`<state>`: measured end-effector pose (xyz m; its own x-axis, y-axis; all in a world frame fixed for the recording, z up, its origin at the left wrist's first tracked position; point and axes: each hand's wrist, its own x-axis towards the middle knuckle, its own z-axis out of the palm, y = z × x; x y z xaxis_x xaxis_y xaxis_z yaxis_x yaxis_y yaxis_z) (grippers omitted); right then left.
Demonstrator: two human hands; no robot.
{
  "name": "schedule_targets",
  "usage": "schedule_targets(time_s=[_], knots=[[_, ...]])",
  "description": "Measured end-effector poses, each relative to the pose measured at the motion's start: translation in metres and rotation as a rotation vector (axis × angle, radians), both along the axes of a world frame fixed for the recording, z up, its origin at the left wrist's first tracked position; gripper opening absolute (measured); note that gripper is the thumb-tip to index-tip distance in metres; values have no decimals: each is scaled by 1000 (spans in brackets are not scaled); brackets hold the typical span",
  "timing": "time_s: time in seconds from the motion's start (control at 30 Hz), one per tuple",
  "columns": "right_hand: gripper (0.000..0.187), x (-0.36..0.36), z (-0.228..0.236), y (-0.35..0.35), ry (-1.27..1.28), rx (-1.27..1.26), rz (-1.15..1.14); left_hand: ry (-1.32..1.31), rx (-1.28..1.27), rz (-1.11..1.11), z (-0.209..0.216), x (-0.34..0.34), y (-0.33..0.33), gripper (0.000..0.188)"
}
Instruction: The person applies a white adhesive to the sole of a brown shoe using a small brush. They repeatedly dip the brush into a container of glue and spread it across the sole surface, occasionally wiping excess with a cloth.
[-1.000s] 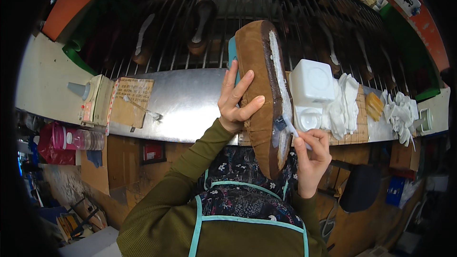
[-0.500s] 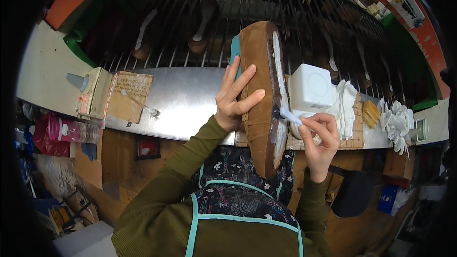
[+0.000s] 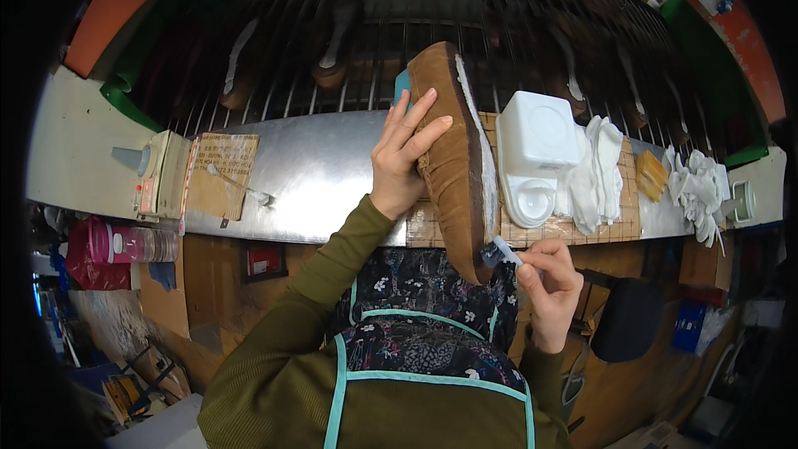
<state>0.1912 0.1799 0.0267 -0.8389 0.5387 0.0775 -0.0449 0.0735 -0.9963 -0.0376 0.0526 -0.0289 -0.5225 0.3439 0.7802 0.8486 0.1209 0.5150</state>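
A brown suede shoe [image 3: 453, 175] stands on edge over the front of the bench, its toe and heel ends pointing away and toward me. A white coating runs along its darker sole-side edge, on the right. Part of a teal shoe last [image 3: 402, 86] shows behind the far end. My left hand [image 3: 403, 158] grips the shoe from the left, fingers spread over the suede. Between thumb and fingers, my right hand [image 3: 552, 287] pinches a small brush [image 3: 505, 251] with a pale handle. Its dark bristles touch or nearly touch the shoe's near end.
Right of the shoe sit a white plastic container [image 3: 540, 133], white gloves [image 3: 603, 166], a yellow block [image 3: 651, 176] and more gloves [image 3: 698, 191]. Cardboard [image 3: 218, 187] with another brush [image 3: 264, 199] lies on the metal bench [image 3: 332, 175]. Behind, a barred rack holds several shoe parts [image 3: 331, 73].
My right hand has brought the brush from the middle of the shoe's edge down to its near end. The shoe has shifted slightly left and toward the far side.
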Motion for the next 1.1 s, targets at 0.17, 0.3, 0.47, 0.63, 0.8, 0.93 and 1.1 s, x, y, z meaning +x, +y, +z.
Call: schedule_targets(time_s=[0.17,0.3,0.47,0.63,0.8,0.93,1.1], knots=[[16,-4,2,-18,-3,62,-149,-17,-24,22,-1,1,2,65],[15,-20,3,-12,14,204,-185,37,-38,49,0,1,2,64],[14,-43,8,-2,48,343,-200,70,-30,55,5,2,1,59],[14,-59,8,13,141,462,-178,78,-21,60,8,1,-1,56],[15,-51,13,26,133,501,-34,76,-39,40,12,-4,-1,59],[15,-42,15,31,142,498,26,91,-110,55,15,-10,-1,58],[15,-35,24,35,152,492,57,24,-132,22,28,-11,2,61]])
